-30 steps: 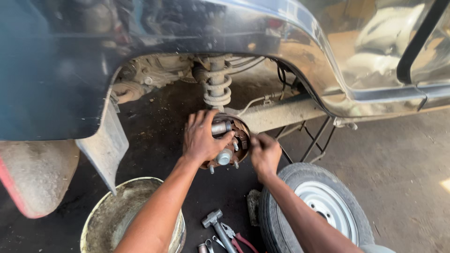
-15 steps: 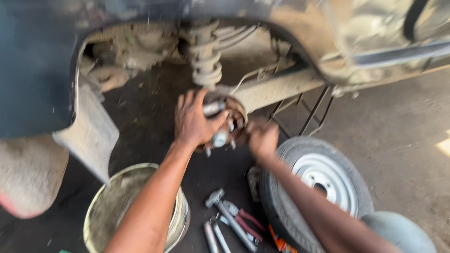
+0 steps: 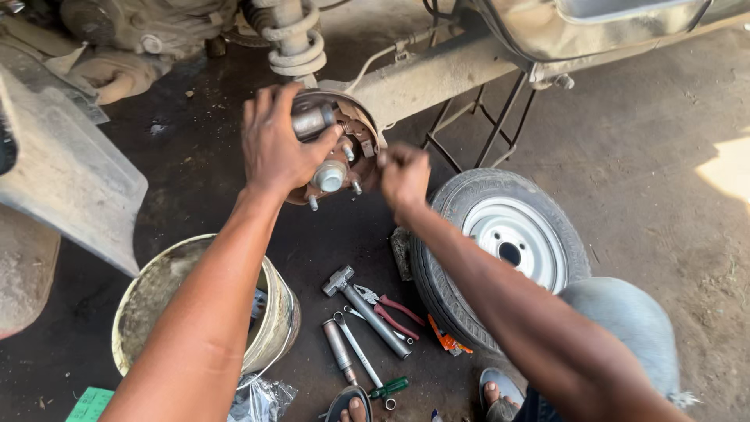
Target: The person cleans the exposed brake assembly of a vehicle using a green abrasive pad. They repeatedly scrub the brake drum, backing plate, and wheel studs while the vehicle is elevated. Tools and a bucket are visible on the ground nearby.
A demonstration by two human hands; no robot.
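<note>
A rusty brake assembly with a wheel hub (image 3: 331, 175) and studs hangs at the end of a car's rear axle (image 3: 437, 74), under a coil spring (image 3: 294, 41). My left hand (image 3: 273, 144) covers its left side, fingers curled over the top next to a grey metal cylinder (image 3: 312, 119). My right hand (image 3: 404, 177) is closed in a fist against the right edge of the assembly; what it grips is hidden.
A removed wheel with a white rim (image 3: 500, 242) lies on the dirt floor to the right. A hammer (image 3: 366, 309), red-handled pliers (image 3: 394, 309), a spanner and a screwdriver lie below the hub. A dirty bucket (image 3: 269, 309) stands at lower left. A metal stand (image 3: 492, 125) props the axle.
The view has dropped and moved closer, so the car body has slid out of the top. Both hands stay on the brake assembly in much the same grip.
</note>
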